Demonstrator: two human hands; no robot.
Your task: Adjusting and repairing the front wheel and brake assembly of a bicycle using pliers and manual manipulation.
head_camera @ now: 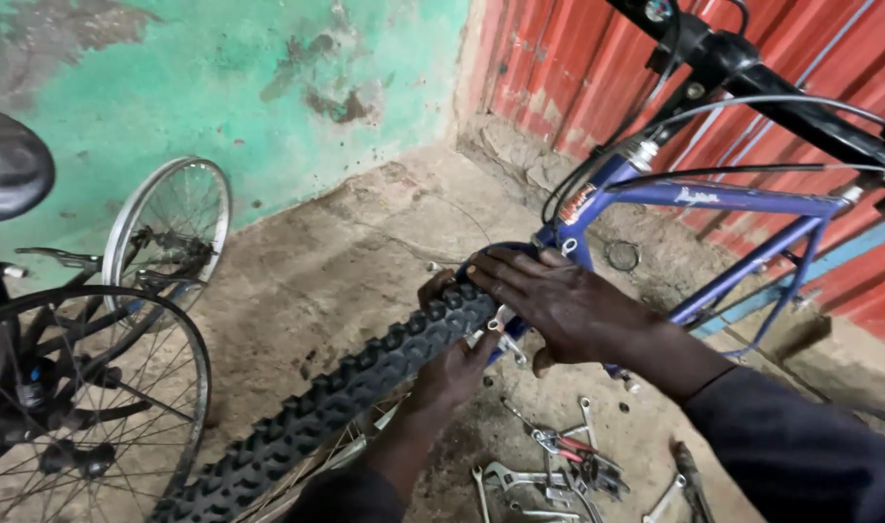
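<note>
Right hand: your right hand (559,302) lies palm-down over the top of the knobby tyre (365,387), right where it meets the blue bike frame (723,197). Fingers point toward 9 o'clock.
Right grip: fingers stretched out flat and pressed on the tread, not curled round anything.
Left hand: your left hand (452,368) comes up from 6 o'clock, against the near side of the tyre just below the right hand.
Left grip: fingers wrap over the tyre edge, thumb on the near sidewall; pinching the tyre.
Tyre: black, heavy tread, runs from the frame at centre down toward 7 o'clock. Rim and spokes show under it near the bottom edge.
Frame: blue tubes rise toward 2 o'clock, black handlebar (801,107) at the top right, cables looping down to the head tube.
Brake part: small metal piece (501,334) sits between your two hands, touching the tyre side; detail too small to tell.
Floor: rough concrete floor (336,252). Spanners (520,476) and red-handled pliers (564,447) lie scattered at 5 o'clock, near your left forearm.
At 9 o'clock: a second bike's spoked wheel (104,407) and black saddle (12,165); a bare rim (171,228) leans on the green wall (220,87).
At 1 o'clock: red corrugated sheet (578,68) behind the frame.
</note>
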